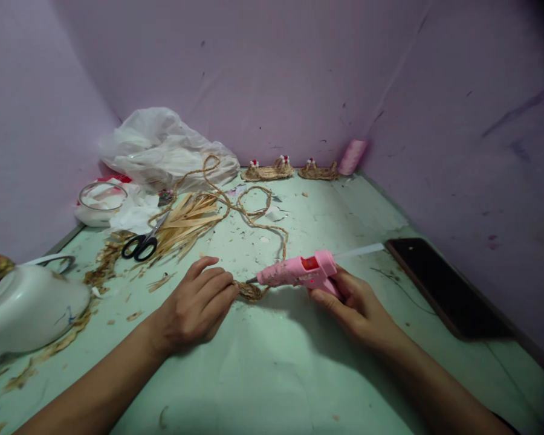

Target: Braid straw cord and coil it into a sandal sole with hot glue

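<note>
My right hand (pixel 351 302) is closed around the handle of a pink glue gun (pixel 290 272), and a clear glue stick (pixel 360 249) sticks out of its back end. The gun's metal nozzle points left and meets, or nearly meets, a small coil of braided straw rope (pixel 250 291) on the table. My left hand (pixel 204 299) has its fingers closed on the left side of that coil, hiding part of it. From the coil the loose rope (pixel 272 228) runs away across the table in loops toward the back left.
Black-handled scissors (pixel 140 246) rest by a bundle of dry straw strips (pixel 185 220). A plastic bag (pixel 163 145), small woven slippers (pixel 268 173) and a pink thread spool (pixel 352 157) stand at the back. A phone (pixel 444 287) lies right; a white pot-like vessel (pixel 36 305) is left.
</note>
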The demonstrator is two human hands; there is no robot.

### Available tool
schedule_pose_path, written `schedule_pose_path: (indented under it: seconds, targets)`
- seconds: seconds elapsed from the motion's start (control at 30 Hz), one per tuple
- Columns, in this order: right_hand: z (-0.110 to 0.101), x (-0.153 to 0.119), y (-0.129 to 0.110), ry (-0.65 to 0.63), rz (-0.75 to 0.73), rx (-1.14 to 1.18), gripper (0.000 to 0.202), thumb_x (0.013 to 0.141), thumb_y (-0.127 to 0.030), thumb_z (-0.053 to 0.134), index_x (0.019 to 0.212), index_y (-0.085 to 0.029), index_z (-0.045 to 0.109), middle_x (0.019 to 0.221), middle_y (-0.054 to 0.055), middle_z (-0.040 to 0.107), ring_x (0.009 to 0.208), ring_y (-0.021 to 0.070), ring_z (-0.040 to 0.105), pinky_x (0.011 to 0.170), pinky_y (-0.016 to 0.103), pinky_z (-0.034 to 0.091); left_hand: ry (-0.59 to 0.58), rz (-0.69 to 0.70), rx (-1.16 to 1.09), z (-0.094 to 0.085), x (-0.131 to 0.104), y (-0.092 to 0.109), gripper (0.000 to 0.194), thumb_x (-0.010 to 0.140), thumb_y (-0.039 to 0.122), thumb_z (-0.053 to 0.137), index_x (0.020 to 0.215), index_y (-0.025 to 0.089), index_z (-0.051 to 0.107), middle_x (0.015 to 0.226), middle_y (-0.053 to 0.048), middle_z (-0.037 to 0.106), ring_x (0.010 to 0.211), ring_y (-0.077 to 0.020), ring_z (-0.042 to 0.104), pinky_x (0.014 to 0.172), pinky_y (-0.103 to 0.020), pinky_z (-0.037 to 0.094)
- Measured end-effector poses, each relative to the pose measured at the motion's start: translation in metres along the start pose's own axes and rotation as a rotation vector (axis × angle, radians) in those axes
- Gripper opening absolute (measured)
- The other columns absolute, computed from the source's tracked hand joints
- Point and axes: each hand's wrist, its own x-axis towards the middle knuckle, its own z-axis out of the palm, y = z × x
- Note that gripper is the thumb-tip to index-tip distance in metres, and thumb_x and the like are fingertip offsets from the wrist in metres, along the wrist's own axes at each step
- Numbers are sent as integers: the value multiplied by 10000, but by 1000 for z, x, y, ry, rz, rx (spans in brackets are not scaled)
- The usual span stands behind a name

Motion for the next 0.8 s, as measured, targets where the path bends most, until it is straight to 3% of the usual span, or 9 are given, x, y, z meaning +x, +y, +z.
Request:
schedule_pose_path:
  seconds: [0.63, 0.8]
  targets:
    - [5, 1, -3, 5, 14, 2, 169, 837, -313, 513, 896, -173, 587, 676, -13, 483, 557, 122, 416, 493, 238, 352, 6, 8, 10, 3, -2, -1, 182, 696, 5, 617, 831, 121, 578, 858, -104, 648, 848, -199, 589, 913, -471, 456]
    - [2, 3, -8, 140, 120, 106, 204, 795, -367, 556, 878, -182, 584, 664, -1, 553, 563, 137, 479, 493, 244, 362, 30, -23, -4, 3, -3, 0, 167, 706, 27, 629, 818, 134, 568, 849, -89, 641, 828, -187, 591, 906, -469, 460]
